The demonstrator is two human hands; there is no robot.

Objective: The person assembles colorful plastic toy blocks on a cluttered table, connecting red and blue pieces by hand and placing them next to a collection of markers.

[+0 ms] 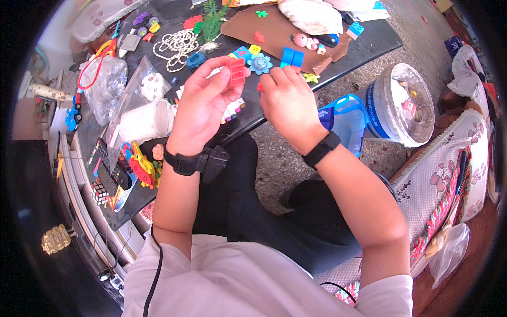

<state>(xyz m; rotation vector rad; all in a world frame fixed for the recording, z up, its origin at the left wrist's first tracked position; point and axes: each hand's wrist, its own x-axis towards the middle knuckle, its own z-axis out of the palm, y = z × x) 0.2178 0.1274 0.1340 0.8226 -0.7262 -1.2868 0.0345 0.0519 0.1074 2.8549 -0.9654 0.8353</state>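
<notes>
Head view, ridged red block, in left hand

A white bead string lies beside a green artificial plant on the black desk; a puzzle cube sits near a remote control.

We identify the block as red and the small piece as red. We list the table as black, the cardboard as brown, the bead string as white and the plant as green. We record the wristband as black and the shirt as white. We note a blue band around the bucket. We class the cover as pale, patterned with pinkish hearts.
</notes>
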